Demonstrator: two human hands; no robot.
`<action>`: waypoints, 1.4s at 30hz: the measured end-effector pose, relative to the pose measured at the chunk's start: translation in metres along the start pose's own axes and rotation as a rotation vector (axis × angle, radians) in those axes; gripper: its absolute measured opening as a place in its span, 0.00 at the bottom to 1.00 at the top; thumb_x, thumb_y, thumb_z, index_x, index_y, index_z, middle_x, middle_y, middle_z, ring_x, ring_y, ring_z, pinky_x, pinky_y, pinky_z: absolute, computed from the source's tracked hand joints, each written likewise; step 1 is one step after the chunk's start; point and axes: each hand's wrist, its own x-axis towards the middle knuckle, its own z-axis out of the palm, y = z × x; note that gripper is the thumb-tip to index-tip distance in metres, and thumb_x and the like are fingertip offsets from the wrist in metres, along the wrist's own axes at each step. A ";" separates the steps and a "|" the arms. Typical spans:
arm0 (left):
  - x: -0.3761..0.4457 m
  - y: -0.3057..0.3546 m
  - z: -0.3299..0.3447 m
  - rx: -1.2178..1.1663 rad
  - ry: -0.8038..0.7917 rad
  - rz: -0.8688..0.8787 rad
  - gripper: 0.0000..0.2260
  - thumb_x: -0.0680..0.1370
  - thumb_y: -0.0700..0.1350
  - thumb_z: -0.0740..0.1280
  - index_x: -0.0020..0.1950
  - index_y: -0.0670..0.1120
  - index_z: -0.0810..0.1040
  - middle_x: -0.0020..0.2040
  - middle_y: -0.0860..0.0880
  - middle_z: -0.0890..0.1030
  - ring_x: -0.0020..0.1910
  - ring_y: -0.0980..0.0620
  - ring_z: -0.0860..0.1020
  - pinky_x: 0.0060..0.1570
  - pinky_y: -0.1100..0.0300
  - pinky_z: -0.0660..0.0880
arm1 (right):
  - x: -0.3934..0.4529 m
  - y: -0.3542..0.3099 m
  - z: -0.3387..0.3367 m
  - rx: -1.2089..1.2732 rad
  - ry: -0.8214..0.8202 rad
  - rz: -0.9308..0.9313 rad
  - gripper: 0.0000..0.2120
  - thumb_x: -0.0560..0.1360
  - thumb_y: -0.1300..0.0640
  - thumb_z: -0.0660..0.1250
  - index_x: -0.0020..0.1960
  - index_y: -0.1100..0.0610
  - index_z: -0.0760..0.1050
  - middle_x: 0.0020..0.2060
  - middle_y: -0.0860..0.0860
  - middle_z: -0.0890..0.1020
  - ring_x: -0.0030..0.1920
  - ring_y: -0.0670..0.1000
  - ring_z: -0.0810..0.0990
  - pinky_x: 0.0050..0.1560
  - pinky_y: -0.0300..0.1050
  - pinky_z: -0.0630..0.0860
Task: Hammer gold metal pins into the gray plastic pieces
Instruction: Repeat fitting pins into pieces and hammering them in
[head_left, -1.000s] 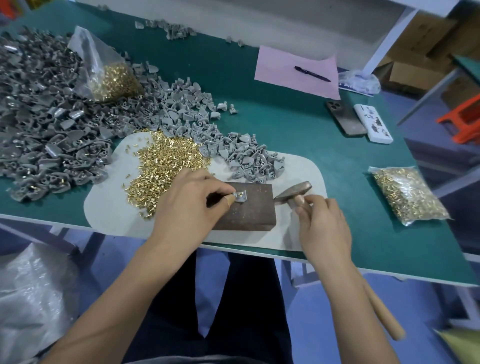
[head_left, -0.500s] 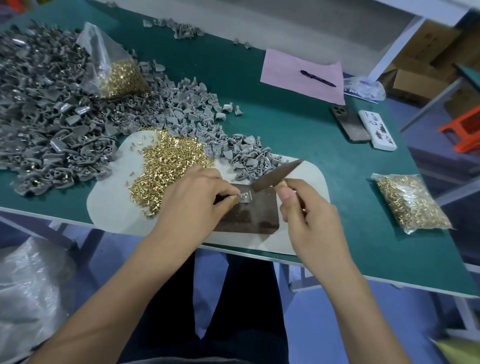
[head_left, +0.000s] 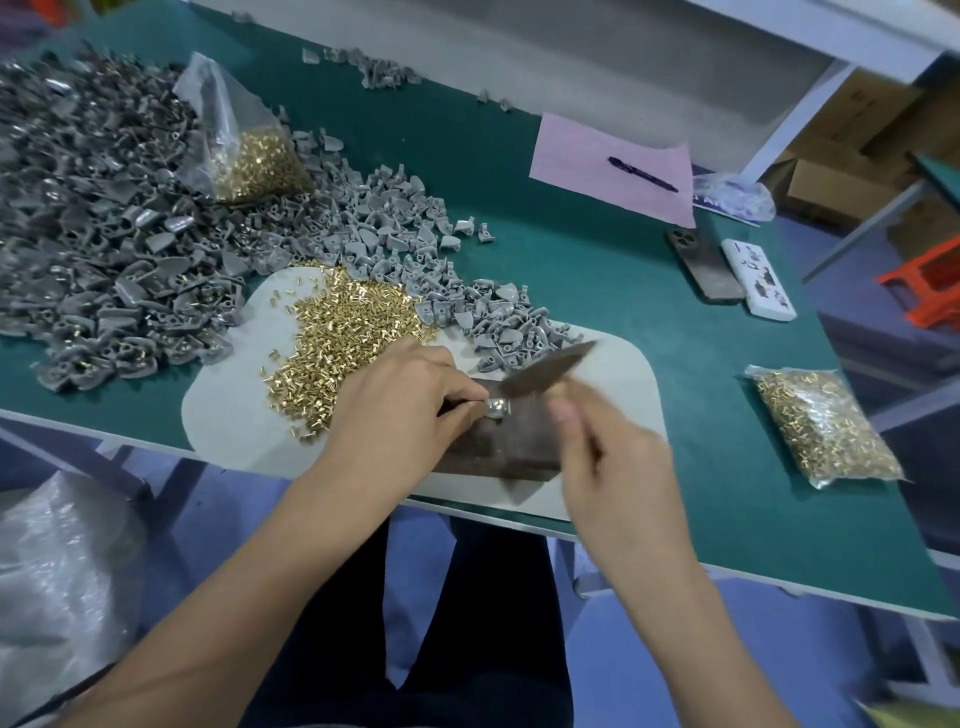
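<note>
The left hand (head_left: 400, 410) pinches a gray plastic piece (head_left: 497, 408) on the dark metal block (head_left: 511, 441). The right hand (head_left: 615, 473), fingers curled, grips a motion-blurred hammer (head_left: 545, 366) whose head touches that piece.

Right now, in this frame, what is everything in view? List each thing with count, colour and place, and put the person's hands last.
gray plastic pieces: too many to count, gray, heaped across the left of the table
single gray piece: one, gray, on the block
loose gold pins: a pile, gold, on the white mat
bags of pins: two, clear with gold pins, one on the gray heap, one at the right
white mat: one, white, front edge of the table
block: one, dark brown, on the mat
hammer: one, dark head, blurred, above the block
pink paper: one, far side
pen: one, dark, on the paper
phones: two, dark and white, right
table: green
left hand: pinches the single piece
right hand: grips the hammer
</note>
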 end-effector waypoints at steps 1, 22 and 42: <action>0.000 0.000 0.000 0.006 -0.002 0.000 0.06 0.75 0.57 0.74 0.50 0.61 0.86 0.38 0.60 0.77 0.46 0.56 0.70 0.36 0.58 0.68 | -0.001 0.000 0.001 -0.061 -0.077 -0.006 0.14 0.83 0.40 0.55 0.64 0.41 0.74 0.37 0.44 0.82 0.37 0.51 0.78 0.40 0.47 0.77; 0.000 0.001 -0.001 0.020 -0.001 -0.041 0.06 0.73 0.55 0.75 0.50 0.61 0.86 0.39 0.61 0.78 0.48 0.56 0.73 0.37 0.58 0.66 | -0.008 -0.009 0.004 -0.202 -0.091 -0.026 0.15 0.84 0.42 0.55 0.63 0.44 0.76 0.40 0.48 0.85 0.39 0.55 0.79 0.36 0.49 0.73; -0.007 -0.004 0.014 -0.331 -0.009 -0.192 0.05 0.77 0.55 0.70 0.49 0.58 0.84 0.44 0.61 0.78 0.45 0.63 0.75 0.42 0.61 0.71 | -0.017 0.038 -0.007 -0.287 -0.114 0.425 0.24 0.80 0.66 0.55 0.74 0.52 0.69 0.53 0.54 0.69 0.47 0.61 0.73 0.50 0.57 0.75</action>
